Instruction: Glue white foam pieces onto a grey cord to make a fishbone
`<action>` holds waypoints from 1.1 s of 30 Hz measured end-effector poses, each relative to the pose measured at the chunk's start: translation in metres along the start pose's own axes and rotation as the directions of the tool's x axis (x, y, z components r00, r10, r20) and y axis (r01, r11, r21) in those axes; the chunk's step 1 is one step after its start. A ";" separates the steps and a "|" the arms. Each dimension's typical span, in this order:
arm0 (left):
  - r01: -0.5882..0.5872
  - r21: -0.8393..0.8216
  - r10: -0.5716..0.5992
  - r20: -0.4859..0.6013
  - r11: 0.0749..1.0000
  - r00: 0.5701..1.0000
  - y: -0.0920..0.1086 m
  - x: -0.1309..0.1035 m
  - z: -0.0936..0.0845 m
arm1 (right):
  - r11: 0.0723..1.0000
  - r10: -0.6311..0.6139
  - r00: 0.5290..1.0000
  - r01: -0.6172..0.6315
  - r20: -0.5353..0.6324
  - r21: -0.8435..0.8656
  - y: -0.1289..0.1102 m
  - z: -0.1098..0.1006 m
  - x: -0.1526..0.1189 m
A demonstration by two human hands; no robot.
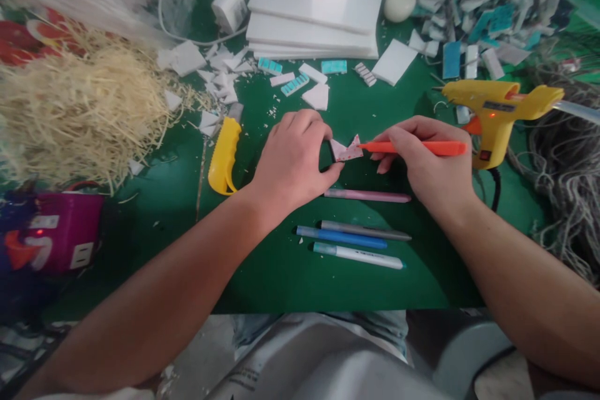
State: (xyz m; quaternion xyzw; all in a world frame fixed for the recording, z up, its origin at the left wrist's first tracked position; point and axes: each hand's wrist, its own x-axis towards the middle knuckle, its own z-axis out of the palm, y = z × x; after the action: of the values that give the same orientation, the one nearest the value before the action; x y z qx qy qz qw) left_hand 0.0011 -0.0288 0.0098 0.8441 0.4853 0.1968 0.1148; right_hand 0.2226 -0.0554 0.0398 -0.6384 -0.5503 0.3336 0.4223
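Note:
My left hand [297, 153] is closed on the left end of a small white foam piece [345, 151] with a notched top edge and reddish dots on its face. In my right hand [431, 159] is an orange marker pen [435, 148], its tip at the right end of the foam piece. Just below my left fingers lies a pink marker [370, 196]. Nearer the table edge lie a grey marker [365, 230], a blue marker [342, 237] and a white-barrelled marker [360, 255]. My left palm is hidden from view.
Left of my left hand lies a yellow-handled cutter [224, 156]. A yellow hot glue gun [492, 106] stands at the right. White foam sheets [314, 6] are stacked at the back, with painted foam bits [295, 84] before them. Straw [84, 106] heaps at left, grey fibres [567, 156] at right.

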 end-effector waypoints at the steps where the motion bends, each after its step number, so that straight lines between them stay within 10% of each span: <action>1: 0.000 -0.006 0.000 0.000 1.000 1.000 0.000 0.000 0.000 | 1.000 -0.008 1.000 0.008 -0.003 0.011 0.001 0.000 0.000; 33: -0.037 -0.058 0.039 0.029 0.998 0.999 -0.007 0.001 -0.003 | 0.995 0.015 0.999 -0.009 -0.050 0.102 0.004 0.002 0.005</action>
State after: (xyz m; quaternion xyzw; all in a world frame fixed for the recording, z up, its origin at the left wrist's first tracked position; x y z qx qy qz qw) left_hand -0.0053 -0.0248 0.0101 0.8524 0.4615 0.2002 0.1426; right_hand 0.2233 -0.0505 0.0358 -0.6276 -0.5179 0.3474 0.4660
